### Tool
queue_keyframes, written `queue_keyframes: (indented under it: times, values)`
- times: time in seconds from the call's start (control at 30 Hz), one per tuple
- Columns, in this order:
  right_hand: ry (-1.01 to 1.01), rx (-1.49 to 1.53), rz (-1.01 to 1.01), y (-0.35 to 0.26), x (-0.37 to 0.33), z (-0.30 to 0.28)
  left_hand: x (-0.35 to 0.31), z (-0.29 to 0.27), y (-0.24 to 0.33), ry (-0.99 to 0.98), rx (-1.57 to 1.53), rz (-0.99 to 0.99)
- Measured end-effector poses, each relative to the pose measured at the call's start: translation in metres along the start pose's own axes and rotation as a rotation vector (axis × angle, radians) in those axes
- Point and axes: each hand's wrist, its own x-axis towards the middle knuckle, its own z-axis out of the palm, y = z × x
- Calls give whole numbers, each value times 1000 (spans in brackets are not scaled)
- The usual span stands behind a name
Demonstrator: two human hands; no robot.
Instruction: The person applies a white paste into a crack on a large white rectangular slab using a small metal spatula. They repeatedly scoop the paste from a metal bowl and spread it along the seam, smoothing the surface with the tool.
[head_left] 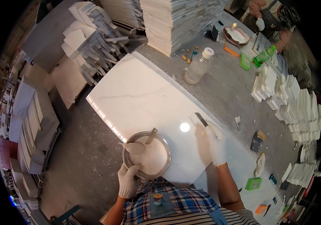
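The left hand (127, 182) is gripping one metal bowl (147, 155) by its near rim; the right hand (216, 144) is pinching one scraper (201, 119) over the single marble slab (138, 97).

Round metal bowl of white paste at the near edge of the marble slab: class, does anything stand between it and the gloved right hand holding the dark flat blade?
Nothing visible does. Between the round metal bowl and the right hand lies only bare, glossy white marble slab. The left hand grips the bowl's near rim, on the other side.
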Motion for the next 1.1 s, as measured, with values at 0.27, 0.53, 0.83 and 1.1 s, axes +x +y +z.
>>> queue_keyframes:
  times: [0.27, 0.53, 0.83, 1.1]
  values:
    - [-439, -98, -250, -9, -89, 20, -7, 5, 6, 80, 71, -11]
    - [-588, -164, -282, -7, -107, 34, -15, -6, -8, 73, 159, 79]
    - [-652, -143, -299, 3, -115, 37, -29, 1, 0, 42, 47, 74]
    - [-597, -238, -366, -6, -125, 40, -36, -23, -7, 100, 91, 30]
